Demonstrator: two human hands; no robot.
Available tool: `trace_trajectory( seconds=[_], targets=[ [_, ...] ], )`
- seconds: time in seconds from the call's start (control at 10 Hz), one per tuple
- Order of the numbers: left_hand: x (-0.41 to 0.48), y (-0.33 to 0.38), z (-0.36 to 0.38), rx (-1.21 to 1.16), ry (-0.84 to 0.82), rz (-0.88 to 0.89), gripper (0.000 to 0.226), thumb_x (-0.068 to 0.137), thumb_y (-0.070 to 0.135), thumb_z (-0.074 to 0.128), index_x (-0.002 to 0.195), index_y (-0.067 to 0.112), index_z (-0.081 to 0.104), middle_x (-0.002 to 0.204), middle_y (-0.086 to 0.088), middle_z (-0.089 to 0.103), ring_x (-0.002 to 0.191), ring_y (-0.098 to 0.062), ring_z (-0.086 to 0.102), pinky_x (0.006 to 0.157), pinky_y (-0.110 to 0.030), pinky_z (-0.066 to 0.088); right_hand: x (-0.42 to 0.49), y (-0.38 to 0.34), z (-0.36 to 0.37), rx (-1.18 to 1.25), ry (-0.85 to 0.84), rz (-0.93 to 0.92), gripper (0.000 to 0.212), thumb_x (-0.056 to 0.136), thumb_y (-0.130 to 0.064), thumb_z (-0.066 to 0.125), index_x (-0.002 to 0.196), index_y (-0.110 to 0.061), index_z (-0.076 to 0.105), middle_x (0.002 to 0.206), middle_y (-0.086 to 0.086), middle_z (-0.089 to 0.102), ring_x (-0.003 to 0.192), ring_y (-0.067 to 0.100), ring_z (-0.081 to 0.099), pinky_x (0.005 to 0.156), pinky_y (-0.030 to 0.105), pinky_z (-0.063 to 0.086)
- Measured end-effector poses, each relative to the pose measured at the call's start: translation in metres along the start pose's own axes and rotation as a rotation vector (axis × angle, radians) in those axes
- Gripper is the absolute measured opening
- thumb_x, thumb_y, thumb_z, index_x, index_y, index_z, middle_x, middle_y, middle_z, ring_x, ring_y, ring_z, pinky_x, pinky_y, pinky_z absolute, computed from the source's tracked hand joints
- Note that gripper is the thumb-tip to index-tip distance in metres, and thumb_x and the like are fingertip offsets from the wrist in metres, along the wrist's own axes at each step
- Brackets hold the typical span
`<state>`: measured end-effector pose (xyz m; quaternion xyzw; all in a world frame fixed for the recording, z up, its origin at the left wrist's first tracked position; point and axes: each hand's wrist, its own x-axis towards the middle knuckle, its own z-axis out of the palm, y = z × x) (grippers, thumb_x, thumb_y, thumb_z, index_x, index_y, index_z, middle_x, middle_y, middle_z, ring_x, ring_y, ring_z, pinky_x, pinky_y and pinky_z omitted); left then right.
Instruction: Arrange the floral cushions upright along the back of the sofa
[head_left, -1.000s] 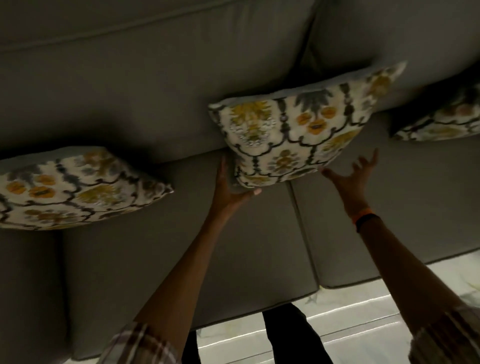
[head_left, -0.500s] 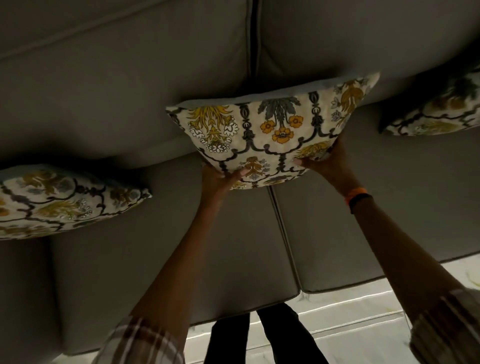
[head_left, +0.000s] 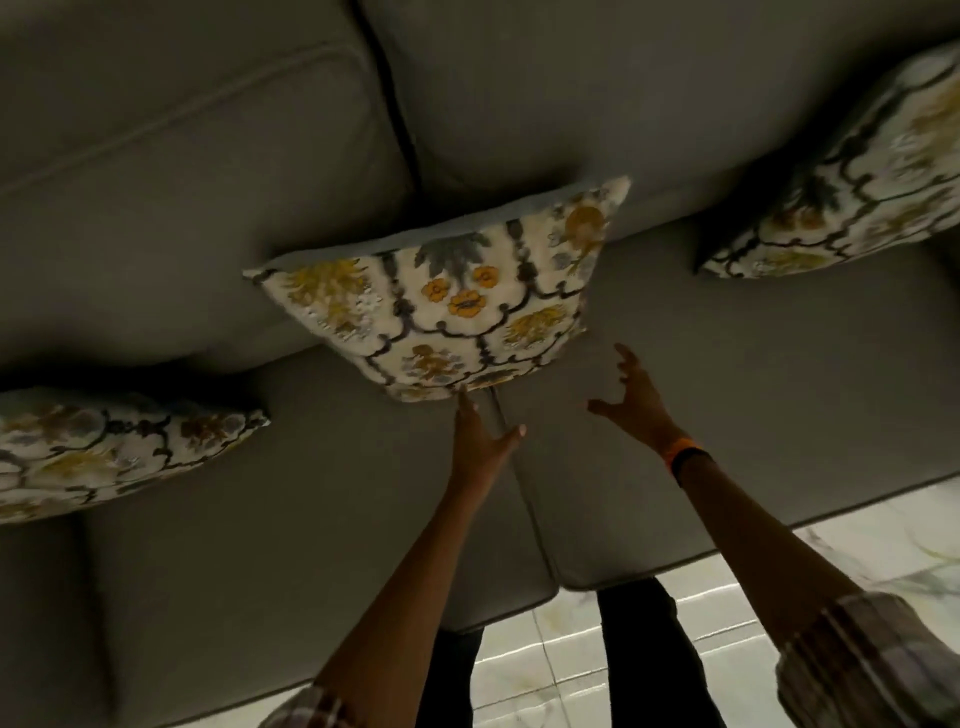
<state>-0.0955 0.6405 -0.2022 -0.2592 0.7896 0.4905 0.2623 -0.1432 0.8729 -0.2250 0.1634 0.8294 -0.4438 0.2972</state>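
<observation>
A floral cushion (head_left: 452, 301), cream with yellow and orange flowers, stands upright against the grey sofa back (head_left: 208, 171) over the seam between two seat cushions. My left hand (head_left: 480, 441) is just below its lower edge, fingertips touching or nearly touching it, thumb spread. To the right, my right hand (head_left: 636, 397) is apart from the cushion with its fingers spread, holding nothing. A second floral cushion (head_left: 104, 452) leans at the far left. A third floral cushion (head_left: 857, 176) leans at the far right, partly cut off by the frame.
The grey seat cushions (head_left: 753, 389) stretch across the front, with a seam running down the middle. Pale marble floor tiles (head_left: 597, 670) show below the sofa's front edge, along with my dark trouser legs. Lighting is dim.
Both hands held the middle cushion's lower corners half a second ago. Now the right hand has let go and pulled back, and the left has slipped below the edge.
</observation>
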Motion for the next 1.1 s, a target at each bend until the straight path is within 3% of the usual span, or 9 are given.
trace_trajectory(
  seconds=[0.1,0.2,0.4,0.5,0.6,0.7,0.8,1.0,1.1],
  targets=[
    [0.015,0.039,0.053,0.031,-0.154,0.042,0.101,0.082,0.025,0.079,0.157,0.011,0.012,0.161,-0.016,0.025,0.147,-0.031,0.031,0.118,-0.042,0.034,0.015,0.027,-0.066,0.087,0.049,0.064,0.099,0.087,-0.008,0.082,0.165,-0.012,0.022,0.165,0.021,0.033,0.151,0.038,0.038,0.123,0.052,0.038],
    [0.043,0.096,0.118,0.079,-0.255,0.129,0.095,0.082,0.022,0.079,0.155,0.010,0.018,0.162,-0.015,0.025,0.148,-0.029,0.030,0.121,-0.046,0.030,0.038,0.050,-0.157,0.288,0.224,0.155,0.092,0.091,-0.012,0.079,0.163,-0.014,0.024,0.162,0.021,0.037,0.146,0.039,0.044,0.119,0.054,0.043],
    [0.096,0.241,0.232,-0.032,-0.254,0.389,0.115,0.072,0.018,0.086,0.157,0.020,0.009,0.164,-0.010,0.020,0.149,-0.024,0.026,0.120,-0.046,0.031,0.085,0.077,-0.328,0.679,0.612,0.110,0.087,0.099,-0.023,0.069,0.164,-0.034,0.012,0.173,0.005,0.017,0.154,0.036,0.034,0.112,0.061,0.041],
    [0.110,0.298,0.276,-0.097,-0.277,0.475,0.126,0.062,0.023,0.091,0.156,0.011,0.007,0.163,-0.014,0.019,0.150,-0.026,0.025,0.121,-0.049,0.031,0.105,0.083,-0.378,0.698,0.594,0.068,0.095,0.096,-0.012,0.066,0.164,-0.042,0.006,0.170,-0.002,0.026,0.141,0.029,0.050,0.109,0.063,0.046],
    [0.102,0.334,0.308,-0.123,-0.303,0.372,0.144,0.042,0.070,0.086,0.153,0.007,0.020,0.160,-0.014,0.030,0.148,-0.025,0.031,0.121,-0.036,0.030,0.118,0.085,-0.399,0.636,0.556,0.020,0.094,0.096,-0.013,0.062,0.164,-0.043,0.004,0.159,-0.006,0.036,0.114,0.009,0.067,0.103,0.058,0.053],
    [0.086,0.346,0.332,-0.203,-0.216,0.396,0.135,0.045,0.071,0.074,0.152,0.006,0.023,0.158,-0.013,0.034,0.146,-0.024,0.033,0.121,-0.034,0.030,0.120,0.083,-0.408,0.624,0.592,-0.071,0.090,0.101,-0.011,0.059,0.167,-0.033,0.002,0.171,0.002,0.025,0.145,0.030,0.049,0.110,0.062,0.051],
    [0.083,0.347,0.339,-0.220,-0.118,0.406,0.124,0.052,0.069,0.069,0.147,-0.001,0.030,0.152,-0.017,0.043,0.142,-0.027,0.040,0.114,-0.027,0.034,0.122,0.087,-0.401,0.616,0.632,-0.134,0.087,0.103,-0.002,0.057,0.168,-0.021,0.001,0.174,0.008,0.019,0.155,0.032,0.036,0.119,0.064,0.041],
    [0.094,0.339,0.316,-0.194,-0.168,0.382,0.142,0.044,0.081,0.067,0.152,0.000,0.020,0.158,-0.019,0.031,0.147,-0.027,0.031,0.122,-0.035,0.030,0.101,0.107,-0.349,0.451,0.579,-0.070,0.095,0.096,-0.021,0.072,0.168,-0.020,0.010,0.176,0.006,0.016,0.161,0.026,0.022,0.129,0.060,0.026],
    [0.094,0.300,0.303,-0.077,-0.146,0.402,0.113,0.070,0.047,0.083,0.154,0.006,0.020,0.158,-0.018,0.030,0.146,-0.030,0.031,0.117,-0.048,0.035,0.082,0.117,-0.298,0.225,0.544,-0.009,0.093,0.093,-0.031,0.070,0.166,-0.014,0.016,0.174,0.012,0.018,0.160,0.032,0.021,0.131,0.057,0.022]
  ],
)
